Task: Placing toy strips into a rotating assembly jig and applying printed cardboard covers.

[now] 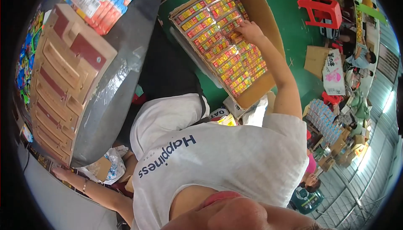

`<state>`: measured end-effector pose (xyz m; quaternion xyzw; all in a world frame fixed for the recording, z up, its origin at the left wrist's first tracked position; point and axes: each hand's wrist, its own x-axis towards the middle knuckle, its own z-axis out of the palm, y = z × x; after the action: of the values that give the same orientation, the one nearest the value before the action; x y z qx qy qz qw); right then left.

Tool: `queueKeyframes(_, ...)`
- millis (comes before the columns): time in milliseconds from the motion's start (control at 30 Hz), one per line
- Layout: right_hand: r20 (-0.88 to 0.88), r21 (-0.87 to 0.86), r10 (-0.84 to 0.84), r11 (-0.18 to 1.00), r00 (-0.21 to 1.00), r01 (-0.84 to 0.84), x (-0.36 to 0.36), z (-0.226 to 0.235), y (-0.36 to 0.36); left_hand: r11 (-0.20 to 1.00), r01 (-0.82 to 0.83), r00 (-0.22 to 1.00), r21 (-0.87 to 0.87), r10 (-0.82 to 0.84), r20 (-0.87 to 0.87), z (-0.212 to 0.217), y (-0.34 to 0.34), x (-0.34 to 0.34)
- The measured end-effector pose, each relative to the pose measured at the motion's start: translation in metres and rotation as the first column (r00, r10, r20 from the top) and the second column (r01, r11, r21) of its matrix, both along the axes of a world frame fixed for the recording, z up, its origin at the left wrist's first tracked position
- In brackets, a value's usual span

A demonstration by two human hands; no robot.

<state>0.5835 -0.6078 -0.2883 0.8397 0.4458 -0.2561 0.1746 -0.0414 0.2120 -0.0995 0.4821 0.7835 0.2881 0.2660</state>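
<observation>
My right hand (250,32) reaches into an open cardboard carton (275,33) on my right side. Its fingers are bent down onto the rows of small red, yellow and green packs (214,56) that fill the carton, and they seem to grip one pack at a gap in the rows. Far off to the lower left, my left hand (61,172) rests by the end of a brown moulded tray (82,89), at the edge of the work surface. Its fingers are too small and partly hidden to read.
On the dark table (134,41) lie stacked blue and orange pouches (98,5). Colourful wrapped items (29,58) are heaped beyond the tray. A white plastic bag (115,165) hangs below the table. A red stool (321,12) and cartons stand on the green floor; other people sit farther right.
</observation>
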Motion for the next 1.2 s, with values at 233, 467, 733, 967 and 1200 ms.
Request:
queueKeyframes(233, -0.111, -0.181, 0.064, 0.98, 0.992, -0.083, 0.016, -0.006, 0.03, 0.775, 0.545, 0.815, 0.32, -0.401, -0.418, 0.084, -0.186, 0.153)
queueKeyframes(467, -0.181, -0.297, 0.06, 0.948, 0.982, -0.113, 0.011, -0.014, 0.028, 0.428, 0.663, 0.352, 0.613, -0.902, 0.25, 0.1, -0.259, 0.211)
queueKeyframes(733, -0.248, -0.48, 0.045, 0.862, 0.968, -0.163, 0.028, -0.025, 0.039, 0.504, 0.751, 0.288, 0.427, -0.832, 0.475, 0.084, -0.277, 0.194)
queueKeyframes(967, -0.271, -0.321, -0.122, 0.947, 0.955, 0.03, 0.053, -0.005, 0.04, 0.503, 0.729, 0.195, 0.464, -0.803, 0.564, 0.088, -0.28, 0.206)
queueKeyframes(1200, -0.929, 0.022, -0.285, 0.596, 0.237, 0.802, 0.016, 0.174, 0.127, 0.001, 0.898, -0.369, 0.44, -0.542, 0.755, 0.082, -0.38, 0.325)
